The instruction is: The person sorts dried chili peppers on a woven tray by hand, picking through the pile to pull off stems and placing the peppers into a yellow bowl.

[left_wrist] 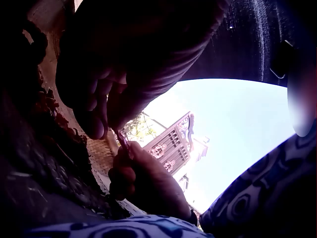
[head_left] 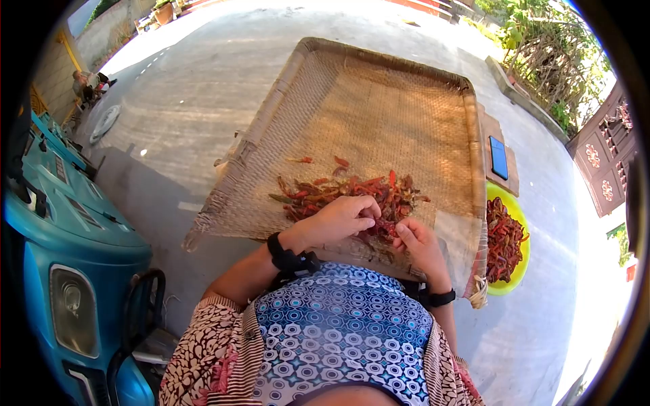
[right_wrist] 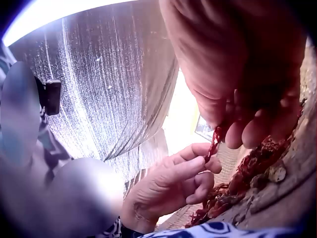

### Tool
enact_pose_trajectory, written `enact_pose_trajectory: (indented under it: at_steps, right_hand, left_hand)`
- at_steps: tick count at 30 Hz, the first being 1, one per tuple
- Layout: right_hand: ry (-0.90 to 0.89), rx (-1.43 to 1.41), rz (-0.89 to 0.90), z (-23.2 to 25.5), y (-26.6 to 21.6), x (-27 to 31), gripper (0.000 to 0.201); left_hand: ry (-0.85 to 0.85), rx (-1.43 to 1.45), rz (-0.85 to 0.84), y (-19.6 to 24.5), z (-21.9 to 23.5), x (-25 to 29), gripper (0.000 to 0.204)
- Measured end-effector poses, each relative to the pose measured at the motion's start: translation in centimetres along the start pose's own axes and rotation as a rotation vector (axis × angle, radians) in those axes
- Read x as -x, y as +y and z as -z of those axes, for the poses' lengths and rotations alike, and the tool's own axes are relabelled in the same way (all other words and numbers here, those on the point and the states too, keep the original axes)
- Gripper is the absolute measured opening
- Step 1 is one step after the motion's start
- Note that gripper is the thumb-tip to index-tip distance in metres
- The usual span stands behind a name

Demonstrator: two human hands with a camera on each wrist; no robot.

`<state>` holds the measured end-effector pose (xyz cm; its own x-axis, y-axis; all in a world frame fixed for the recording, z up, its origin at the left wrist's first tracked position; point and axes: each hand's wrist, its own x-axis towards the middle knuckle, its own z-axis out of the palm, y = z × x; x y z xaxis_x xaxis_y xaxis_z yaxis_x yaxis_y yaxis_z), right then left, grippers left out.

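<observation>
A dried red chili pepper spans the small gap between my two hands, pinched at one end by each. My left hand grips it between thumb and fingertips, and in the right wrist view this left hand appears below the pepper. The right hand pinches the other end; the left wrist view shows this right hand dark against the bright sky. Both hands are over the near edge of a large woven tray. Just beyond them lies a heap of red chili peppers, partly covered by the left hand.
Right of the tray stands a yellow basin holding more red chilies. A phone lies on a flat board beside the tray. A teal vehicle is close on the left. Farther off are plants and a carved gate.
</observation>
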<state>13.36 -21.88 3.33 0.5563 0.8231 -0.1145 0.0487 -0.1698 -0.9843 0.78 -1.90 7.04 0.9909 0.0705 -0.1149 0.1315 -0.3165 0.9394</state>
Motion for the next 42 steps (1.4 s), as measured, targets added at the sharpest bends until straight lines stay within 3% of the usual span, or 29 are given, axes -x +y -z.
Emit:
enact_pose_trajectory:
  at_steps: [1, 3, 6, 7, 9, 12, 15, 18, 20, 23, 26, 29, 31, 42]
  right_hand:
    - [0.086, -0.040, 0.027, 1.0, 0.5, 0.0, 0.024]
    - [0.290, -0.231, 0.079, 3.3, 1.0, 0.3, 0.024]
    - [0.574, -0.693, 0.180, 7.7, 1.1, 1.1, 0.025]
    - [0.566, -0.870, 0.224, 10.5, 2.9, 1.1, 0.025]
    - [0.730, -1.127, 0.358, 11.8, 3.1, 1.8, 0.026]
    - [0.683, -1.220, 0.280, 12.0, 3.2, 2.4, 0.026]
    - [0.571, -0.956, 0.196, 10.2, 4.1, 2.2, 0.025]
    - [0.447, -0.647, 0.143, 6.8, 1.4, 1.5, 0.020]
    - [0.336, -0.474, 0.116, 4.7, 0.3, 0.8, 0.020]
    - [0.049, -0.139, 0.095, 1.7, -1.5, -0.5, 0.024]
    - [-0.107, -0.117, 0.070, -1.0, -2.0, -1.5, 0.026]
    - [-0.163, 0.038, 0.147, -2.4, -2.6, -2.2, 0.027]
    - [-0.186, -0.024, 0.147, -2.6, -2.5, -2.3, 0.028]
    - [-0.110, -0.127, 0.060, -1.5, -0.7, -2.3, 0.021]
  left_hand:
    - [0.080, -0.145, -0.124, -0.8, 0.7, -0.3, 0.019]
    - [0.235, -0.371, -0.077, -1.5, 2.6, -0.2, 0.022]
    - [0.475, -0.610, -0.156, -5.2, 4.5, 0.1, 0.025]
    - [0.431, -0.606, -0.127, -5.5, 5.2, 0.5, 0.024]
    - [0.344, -0.596, -0.070, -5.5, 6.2, 0.9, 0.023]
    - [0.125, -0.614, 0.129, -4.5, 6.7, 0.6, 0.020]
    - [0.374, -0.711, -0.162, -5.2, 5.8, 1.1, 0.021]
    - [0.414, -0.625, -0.163, -2.6, 5.0, 0.8, 0.018]
    - [0.358, -0.374, -0.137, -0.9, 4.2, 0.7, 0.016]
    - [0.266, -0.155, -0.059, -0.4, 3.1, 0.3, 0.018]
    - [0.215, -0.063, -0.009, -1.0, 1.9, -0.2, 0.017]
    - [0.143, 0.008, -0.022, -1.1, 1.1, -0.4, 0.014]
    - [0.069, 0.110, -0.020, -1.4, 0.6, -0.5, 0.014]
    - [0.091, 0.203, 0.070, -0.6, 0.1, -0.7, 0.017]
